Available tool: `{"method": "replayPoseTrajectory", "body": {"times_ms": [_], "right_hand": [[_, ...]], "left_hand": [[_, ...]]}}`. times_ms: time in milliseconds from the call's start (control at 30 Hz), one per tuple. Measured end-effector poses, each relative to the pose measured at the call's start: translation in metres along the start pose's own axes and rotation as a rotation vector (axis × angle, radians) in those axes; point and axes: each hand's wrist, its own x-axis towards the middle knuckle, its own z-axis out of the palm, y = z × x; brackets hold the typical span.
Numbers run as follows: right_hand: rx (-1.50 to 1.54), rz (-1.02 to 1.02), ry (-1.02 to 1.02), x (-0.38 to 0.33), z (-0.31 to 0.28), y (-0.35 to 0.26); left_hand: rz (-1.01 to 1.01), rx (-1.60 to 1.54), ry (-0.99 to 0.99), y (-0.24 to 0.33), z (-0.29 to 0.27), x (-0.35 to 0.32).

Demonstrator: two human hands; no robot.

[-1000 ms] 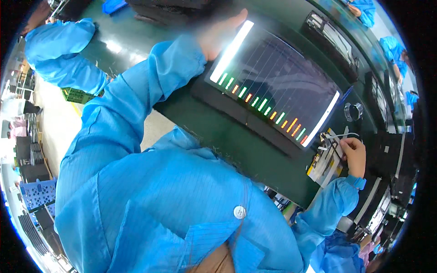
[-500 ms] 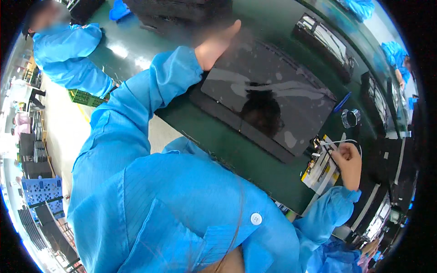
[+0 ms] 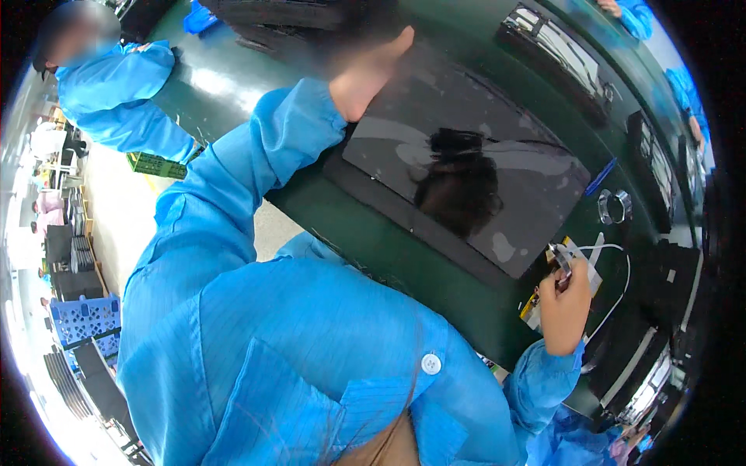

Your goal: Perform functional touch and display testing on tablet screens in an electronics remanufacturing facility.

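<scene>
Fingers of the right hand (image 3: 565, 299) are pinched shut around a small metal tool (image 3: 559, 262), held just over a white-and-yellow card (image 3: 579, 264) by the near right corner of the large dark flat glossy screen panel (image 3: 474, 179). The left hand (image 3: 365, 74) rests on the panel's far left corner, thumb out, blurred; its grip cannot be told. The panel lies flat on the dark green table (image 3: 373, 233), with a white cable (image 3: 618, 272) and a metal ring (image 3: 614, 206) beside it.

Left hand (image 3: 365, 74) blurred, perhaps gripping.
</scene>
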Motion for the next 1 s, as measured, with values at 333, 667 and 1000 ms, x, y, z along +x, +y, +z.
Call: {"method": "replayPoseTrajectory", "body": {"times_ms": [333, 667, 1000], "right_hand": [[-0.044, 0.070, -0.025, 0.001, 0.004, -0.008], [-0.257, 0.057, -0.052, 0.008, 0.010, -0.025], [-0.340, -0.284, -0.256, 0.026, 0.007, -0.049]], "left_hand": [[0.071, 0.037, -0.101, 0.000, -0.012, 0.006], [-0.076, -0.140, -0.147, 0.008, 0.002, -0.017], [0.069, 0.158, -0.338, 0.020, -0.015, -0.018]]}}
